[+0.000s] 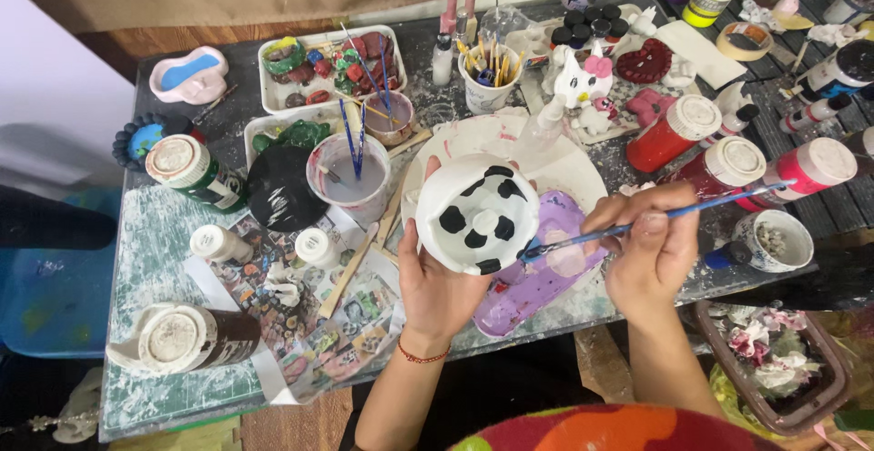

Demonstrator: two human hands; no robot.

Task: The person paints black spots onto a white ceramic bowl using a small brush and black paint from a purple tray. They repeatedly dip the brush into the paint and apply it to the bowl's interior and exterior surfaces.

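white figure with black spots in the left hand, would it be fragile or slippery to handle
The white spotted figure looks like rigid plaster or ceramic, so probably brittle if dropped. The black patches under the brush may be wet, so likely smudgy. The left hand cups it from below, suggesting it is fairly light.

Head camera looks steeply down, close over the cluttered table (164, 233).

the white plaster piece (476, 212) is rounded, like a small bowl or figure seen from its underside, with black patches painted over it and one raised white knob near its middle. it is held up off the table, tilted toward the camera. the blue-handled paintbrush (637, 225) lies almost level, its dark tip touching the piece's lower right edge.
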